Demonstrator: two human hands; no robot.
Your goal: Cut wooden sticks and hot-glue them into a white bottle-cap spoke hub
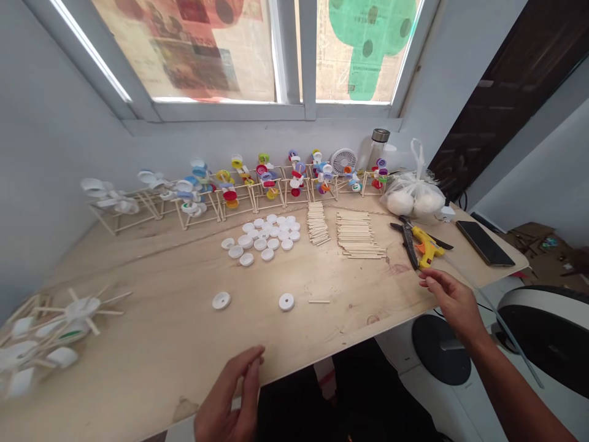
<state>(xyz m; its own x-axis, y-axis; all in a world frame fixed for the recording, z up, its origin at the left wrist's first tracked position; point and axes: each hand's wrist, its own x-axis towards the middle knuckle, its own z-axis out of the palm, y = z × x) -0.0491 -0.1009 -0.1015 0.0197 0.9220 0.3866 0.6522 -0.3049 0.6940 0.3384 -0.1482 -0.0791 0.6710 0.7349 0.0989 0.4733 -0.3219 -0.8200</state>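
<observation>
Across the middle of the frame, wooden table point(151, 331) spans left to right. Along its far edge under the window, row of stick-and-cap models point(239, 184). Lower left, blurred white-cap model point(50, 337). Centre right, stacks of sticks point(356, 236); left of them, cluster of white caps point(267, 236). Upper right, plastic bag point(414, 193) with white balls, phone point(485, 242) further right. Right hand point(453, 301) at the right table edge, fingers loosely curled, empty, just below yellow glue gun point(427, 247), not touching it. Left hand point(232, 399) bottom centre at the near edge, fingers straight and pressed together, empty. Two loose caps point(286, 301) lie between the hands.
</observation>
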